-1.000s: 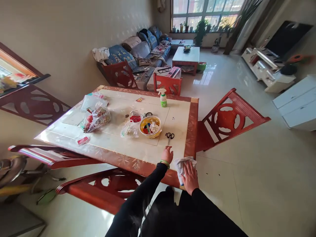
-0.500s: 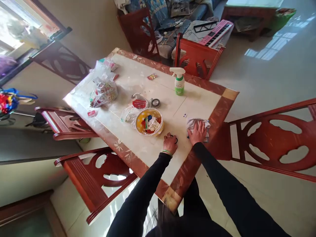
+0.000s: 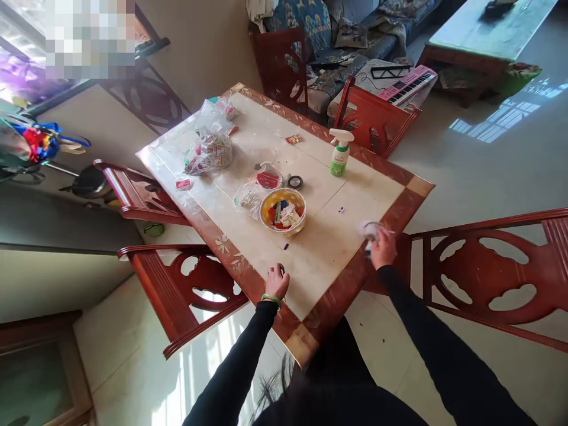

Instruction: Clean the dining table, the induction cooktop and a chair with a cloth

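My right hand [image 3: 383,247] is closed on a bunched light-grey cloth [image 3: 371,229] at the table's right edge. The cloth is blurred by motion. My left hand [image 3: 277,284] is held over the near end of the table [image 3: 310,278], fingers curled around a small black loop-shaped thing [image 3: 281,270] whose kind I cannot make out. A small dark scrap [image 3: 286,246] lies just beyond that hand. Further up stands a yellow bowl [image 3: 262,222] lined with clear plastic, with paper scraps and wrappers in it. A small white-and-purple piece [image 3: 341,209] lies left of the cloth.
A green-and-white spray bottle [image 3: 339,160] stands upright toward the far side. Near the bowl lie a roll of black tape [image 3: 295,181] and a red packet [image 3: 268,180]. A filled plastic bag [image 3: 210,151] sits at the far left. Wooden chairs [image 3: 488,260] surround the table.
My right hand has gone from lying flat on the cloth to gripping it at the table's edge. My left hand has drawn back from the bowl toward me, uncovering the dark scrap. The view has shifted.
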Available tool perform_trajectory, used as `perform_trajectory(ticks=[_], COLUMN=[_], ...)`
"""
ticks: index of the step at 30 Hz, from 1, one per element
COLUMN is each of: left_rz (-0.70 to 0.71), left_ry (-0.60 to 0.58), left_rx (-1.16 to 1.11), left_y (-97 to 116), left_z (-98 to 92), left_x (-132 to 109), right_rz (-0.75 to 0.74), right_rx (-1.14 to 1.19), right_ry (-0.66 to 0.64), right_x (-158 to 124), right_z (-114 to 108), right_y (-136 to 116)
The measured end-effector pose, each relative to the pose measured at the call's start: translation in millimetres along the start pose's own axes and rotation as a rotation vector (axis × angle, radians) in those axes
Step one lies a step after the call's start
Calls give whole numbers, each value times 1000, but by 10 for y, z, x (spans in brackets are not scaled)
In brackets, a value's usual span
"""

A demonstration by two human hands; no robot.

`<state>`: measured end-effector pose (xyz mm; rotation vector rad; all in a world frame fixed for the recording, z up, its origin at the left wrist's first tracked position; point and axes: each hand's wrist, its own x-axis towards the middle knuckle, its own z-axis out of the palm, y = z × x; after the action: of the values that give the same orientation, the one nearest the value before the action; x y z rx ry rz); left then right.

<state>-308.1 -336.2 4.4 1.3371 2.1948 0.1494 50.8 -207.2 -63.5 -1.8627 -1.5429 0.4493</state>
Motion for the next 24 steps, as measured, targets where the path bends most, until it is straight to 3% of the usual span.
perform_trajectory(ticks=[2, 7, 9, 11, 15, 17, 19, 22, 24], left_rz=[29, 100, 125, 143, 137, 115, 77, -5, -63], left_ry=[-25, -90, -127, -166, -226, -246, -261, -280, -289], left_rx=[-2, 64, 103, 136, 188, 208, 227, 250, 268], left_y=[27, 174, 182, 165, 137, 150, 185, 272, 344], left_z=[118, 375, 399, 393, 384, 392, 397, 389, 374], left_x=[-15, 56, 99, 144, 229, 260, 278, 284, 283], right_rz=[101, -115, -148, -170, -65, 35, 49, -98, -239], right_rx=[-61, 96, 173, 244, 141, -8, -124, -126, -58], right_ry=[36, -86, -103, -112, 15, 56, -12, -201, -320], right_x=[40, -877, -975, -703, 277, 458, 262, -376, -602], right_z=[66, 773, 830, 628, 24, 6, 224, 648, 765], right_y=[32, -399, -409, -226, 277, 315, 146, -281, -486])
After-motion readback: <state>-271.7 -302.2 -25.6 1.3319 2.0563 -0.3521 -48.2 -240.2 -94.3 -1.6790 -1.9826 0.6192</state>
